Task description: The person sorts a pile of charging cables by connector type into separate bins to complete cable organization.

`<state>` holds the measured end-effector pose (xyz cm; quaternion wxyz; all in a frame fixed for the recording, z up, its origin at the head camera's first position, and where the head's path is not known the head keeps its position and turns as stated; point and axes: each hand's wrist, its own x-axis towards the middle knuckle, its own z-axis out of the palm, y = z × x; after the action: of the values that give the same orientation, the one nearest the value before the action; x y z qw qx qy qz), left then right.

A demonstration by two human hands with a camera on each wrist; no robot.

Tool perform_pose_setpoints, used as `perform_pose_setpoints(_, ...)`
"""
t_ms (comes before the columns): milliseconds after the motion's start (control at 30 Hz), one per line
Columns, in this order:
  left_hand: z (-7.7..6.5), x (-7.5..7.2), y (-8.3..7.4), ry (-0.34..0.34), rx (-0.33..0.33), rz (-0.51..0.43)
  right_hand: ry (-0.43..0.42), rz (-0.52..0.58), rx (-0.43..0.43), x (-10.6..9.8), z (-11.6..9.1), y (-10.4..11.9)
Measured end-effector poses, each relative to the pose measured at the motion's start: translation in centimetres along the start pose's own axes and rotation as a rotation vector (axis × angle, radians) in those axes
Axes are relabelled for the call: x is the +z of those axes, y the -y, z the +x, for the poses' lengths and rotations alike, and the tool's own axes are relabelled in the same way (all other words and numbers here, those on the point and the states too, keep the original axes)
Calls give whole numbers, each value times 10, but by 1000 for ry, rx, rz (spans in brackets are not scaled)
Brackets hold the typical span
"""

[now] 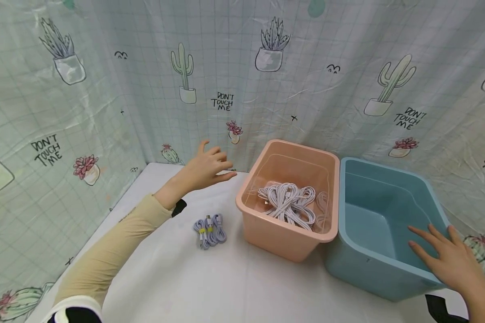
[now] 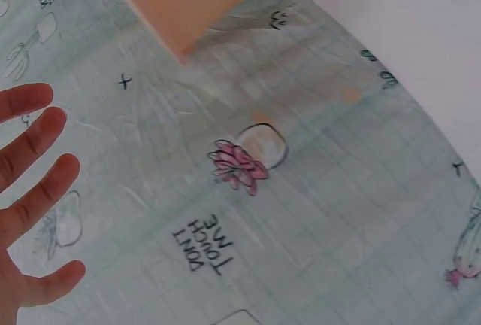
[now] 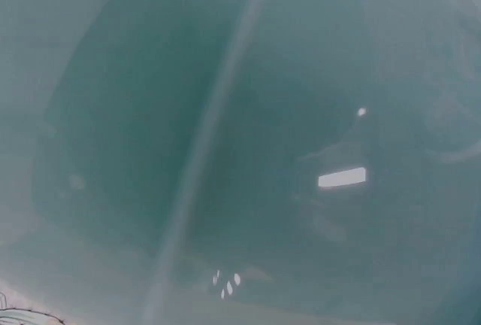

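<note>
My left hand [image 1: 207, 168] hovers over the back left of the table, fingers spread and holding nothing. In the left wrist view its fingers [image 2: 39, 186] show apart in front of the patterned curtain. Below it on the table lie several bundled grey-lilac cables [image 1: 211, 231], some with yellow ties. My right hand [image 1: 452, 258] is over the near right rim of the blue bin [image 1: 372, 251], its fingers loosely extended over the opening. No object shows inside that bin. The right wrist view is filled by smooth blue-green plastic. White cables [image 1: 288, 202] lie coiled inside the peach bin [image 1: 291, 246].
The peach bin stands left of the blue bin, their rims side by side. A curtain [image 1: 242, 80] printed with cacti hangs behind and along the left of the white table [image 1: 178, 282]. In the left wrist view, a corner of the peach bin [image 2: 188, 1] shows at the top.
</note>
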<state>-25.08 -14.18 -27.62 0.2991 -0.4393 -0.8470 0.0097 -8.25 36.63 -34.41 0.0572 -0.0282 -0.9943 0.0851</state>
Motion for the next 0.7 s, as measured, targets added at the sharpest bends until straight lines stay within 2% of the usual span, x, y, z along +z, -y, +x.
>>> perform_pose_setpoints(233, -30, 15, 2, 14, -6, 17, -59, 7, -13, 2, -1, -1)
perform_pose_setpoints(400, -48, 28, 0, 58, -17, 21, -96, -4, 37, 0, -3, 1)
perform_pose_setpoints(700, -85, 50, -1, 117, -22, 24, -22, -24, 138, -2, -2, 2)
